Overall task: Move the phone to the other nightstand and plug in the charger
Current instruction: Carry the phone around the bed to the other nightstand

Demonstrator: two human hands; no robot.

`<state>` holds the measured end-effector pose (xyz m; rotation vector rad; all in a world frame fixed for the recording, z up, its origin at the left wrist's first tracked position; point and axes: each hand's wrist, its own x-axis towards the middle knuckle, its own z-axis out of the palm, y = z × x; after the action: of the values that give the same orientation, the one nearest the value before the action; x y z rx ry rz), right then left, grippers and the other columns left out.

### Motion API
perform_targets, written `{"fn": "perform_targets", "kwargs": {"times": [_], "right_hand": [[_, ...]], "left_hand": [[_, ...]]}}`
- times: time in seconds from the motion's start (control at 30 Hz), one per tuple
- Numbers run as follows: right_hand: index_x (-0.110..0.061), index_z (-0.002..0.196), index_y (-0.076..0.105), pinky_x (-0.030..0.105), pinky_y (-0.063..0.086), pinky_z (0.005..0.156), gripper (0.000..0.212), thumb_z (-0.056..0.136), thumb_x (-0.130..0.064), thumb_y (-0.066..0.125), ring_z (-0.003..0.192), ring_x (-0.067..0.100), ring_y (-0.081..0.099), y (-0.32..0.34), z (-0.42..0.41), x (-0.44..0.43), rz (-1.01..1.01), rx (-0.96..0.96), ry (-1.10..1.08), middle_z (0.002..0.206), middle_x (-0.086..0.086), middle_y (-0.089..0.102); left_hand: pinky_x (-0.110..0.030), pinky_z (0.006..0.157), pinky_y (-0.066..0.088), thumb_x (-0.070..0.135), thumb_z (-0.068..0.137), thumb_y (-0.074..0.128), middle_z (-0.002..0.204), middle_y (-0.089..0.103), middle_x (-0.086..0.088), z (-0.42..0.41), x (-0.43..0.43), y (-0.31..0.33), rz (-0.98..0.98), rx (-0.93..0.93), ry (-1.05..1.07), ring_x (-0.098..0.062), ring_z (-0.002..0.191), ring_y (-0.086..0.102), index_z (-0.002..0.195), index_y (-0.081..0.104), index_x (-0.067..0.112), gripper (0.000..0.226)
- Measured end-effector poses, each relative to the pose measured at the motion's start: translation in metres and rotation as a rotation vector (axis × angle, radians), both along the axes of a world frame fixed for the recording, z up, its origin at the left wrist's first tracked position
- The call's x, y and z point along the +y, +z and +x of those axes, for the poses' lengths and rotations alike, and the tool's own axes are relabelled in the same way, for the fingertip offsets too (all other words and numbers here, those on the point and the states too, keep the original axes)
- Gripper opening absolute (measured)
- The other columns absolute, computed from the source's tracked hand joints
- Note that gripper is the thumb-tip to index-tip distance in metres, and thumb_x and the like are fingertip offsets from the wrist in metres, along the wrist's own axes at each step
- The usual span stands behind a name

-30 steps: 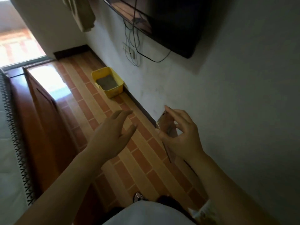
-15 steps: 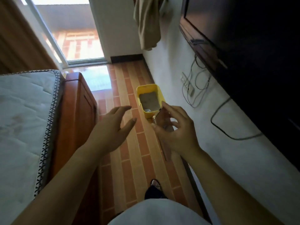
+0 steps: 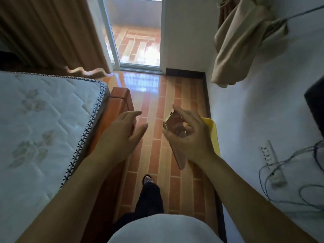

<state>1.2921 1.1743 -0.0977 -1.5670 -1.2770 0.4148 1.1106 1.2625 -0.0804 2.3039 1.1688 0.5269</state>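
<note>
Glass door (image 3: 136, 32) now fills the view ahead; right hand (image 3: 191, 137) still grips the phone (image 3: 172, 123), left hand (image 3: 121, 135) open.

We identify the setting as a bedroom in a home. A quilted white mattress (image 3: 40, 123) lies on a reddish wooden bed frame (image 3: 121, 102) at the left. A brown curtain (image 3: 52, 32) hangs beside a glass sliding door (image 3: 135, 32) that opens onto a tiled outdoor area. The floor (image 3: 168, 95) is laid with glossy brick-pattern tiles in orange and tan, bordered by a dark skirting. On the white wall (image 3: 245, 111) at the right we note a hanging beige garment (image 3: 242, 41), a mounted power strip (image 3: 271, 163) with loose cables (image 3: 289, 172), and the edge of a dark screen (image 3: 315, 106).
</note>
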Motion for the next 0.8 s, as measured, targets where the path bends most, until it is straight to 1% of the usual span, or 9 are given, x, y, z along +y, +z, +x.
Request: {"fn": "perform_targets", "kwargs": {"times": [0.1, 0.17, 0.27, 0.4, 0.47, 0.57, 0.63, 0.73, 0.8], "right_hand": [[-0.034, 0.130, 0.049, 0.009, 0.048, 0.076, 0.063, 0.073, -0.044, 0.073, 0.103, 0.009, 0.058, 0.005, 0.019, 0.083, 0.002, -0.007, 0.017, 0.117, -0.008, 0.059], [-0.032, 0.130, 0.049, 0.011, 0.049, 0.079, 0.062, 0.073, -0.048, 0.070, 0.104, 0.010, 0.058, 0.011, 0.029, 0.134, 0.004, 0.002, 0.033, 0.117, -0.007, 0.060], [-0.026, 0.131, 0.050, 0.023, 0.053, 0.084, 0.064, 0.073, -0.046, 0.070, 0.105, 0.016, 0.058, 0.015, 0.048, 0.206, 0.004, 0.022, 0.053, 0.118, -0.001, 0.060], [-0.019, 0.130, 0.051, 0.037, 0.056, 0.084, 0.065, 0.073, -0.045, 0.071, 0.106, 0.022, 0.059, 0.010, 0.075, 0.285, 0.000, 0.022, 0.063, 0.117, 0.004, 0.060], [-0.019, 0.130, 0.052, 0.034, 0.056, 0.083, 0.066, 0.073, -0.047, 0.070, 0.106, 0.021, 0.059, 0.003, 0.092, 0.325, -0.004, 0.021, 0.059, 0.117, 0.003, 0.060], [-0.022, 0.131, 0.051, 0.018, 0.052, 0.082, 0.067, 0.072, -0.046, 0.072, 0.106, 0.018, 0.059, -0.007, 0.121, 0.397, -0.025, 0.006, 0.091, 0.118, 0.001, 0.060], [-0.022, 0.131, 0.050, 0.018, 0.053, 0.080, 0.067, 0.073, -0.048, 0.071, 0.104, 0.018, 0.059, -0.012, 0.141, 0.452, -0.032, -0.010, 0.132, 0.117, 0.002, 0.060], [-0.019, 0.131, 0.051, 0.025, 0.056, 0.080, 0.068, 0.073, -0.048, 0.071, 0.103, 0.019, 0.059, -0.015, 0.170, 0.544, -0.024, -0.065, 0.228, 0.117, 0.005, 0.060], [-0.019, 0.132, 0.050, 0.020, 0.053, 0.080, 0.069, 0.073, -0.049, 0.071, 0.105, 0.017, 0.058, -0.013, 0.186, 0.607, -0.031, -0.110, 0.292, 0.119, 0.005, 0.060]], "left_hand": [[-0.032, 0.090, 0.037, 0.057, 0.085, 0.040, 0.133, 0.053, -0.009, 0.018, 0.080, 0.011, -0.024, -0.016, 0.033, -0.027, 0.113, 0.054, 0.127, 0.046, 0.023, 0.055], [-0.038, 0.100, 0.037, 0.056, 0.085, 0.040, 0.133, 0.054, -0.007, 0.029, 0.131, 0.022, -0.002, -0.004, 0.046, -0.025, 0.115, 0.053, 0.127, 0.047, 0.024, 0.053], [-0.051, 0.106, 0.034, 0.046, 0.088, 0.045, 0.134, 0.052, -0.007, 0.048, 0.204, 0.031, 0.007, 0.006, 0.046, -0.025, 0.120, 0.049, 0.127, 0.046, 0.024, 0.045], [-0.046, 0.102, 0.039, 0.046, 0.088, 0.044, 0.136, 0.050, -0.004, 0.071, 0.281, 0.024, -0.027, 0.026, 0.043, -0.021, 0.122, 0.046, 0.129, 0.043, 0.026, 0.046], [-0.045, 0.095, 0.045, 0.046, 0.088, 0.046, 0.131, 0.053, -0.004, 0.080, 0.322, 0.017, -0.061, 0.007, 0.076, -0.021, 0.113, 0.052, 0.129, 0.043, 0.027, 0.045], [-0.040, 0.088, 0.048, 0.047, 0.088, 0.046, 0.123, 0.057, -0.006, 0.101, 0.389, 0.003, -0.089, -0.018, 0.136, -0.022, 0.100, 0.056, 0.129, 0.043, 0.029, 0.045], [-0.033, 0.089, 0.042, 0.048, 0.088, 0.046, 0.130, 0.053, -0.003, 0.121, 0.437, -0.006, -0.089, -0.023, 0.149, -0.020, 0.109, 0.053, 0.129, 0.043, 0.029, 0.046], [-0.028, 0.091, 0.034, 0.047, 0.088, 0.045, 0.137, 0.049, -0.001, 0.153, 0.511, -0.012, -0.081, -0.018, 0.199, -0.017, 0.121, 0.046, 0.131, 0.042, 0.027, 0.047], [-0.029, 0.091, 0.034, 0.048, 0.088, 0.044, 0.138, 0.048, -0.002, 0.168, 0.560, -0.010, -0.096, -0.004, 0.262, -0.017, 0.123, 0.045, 0.131, 0.042, 0.027, 0.047]]}}
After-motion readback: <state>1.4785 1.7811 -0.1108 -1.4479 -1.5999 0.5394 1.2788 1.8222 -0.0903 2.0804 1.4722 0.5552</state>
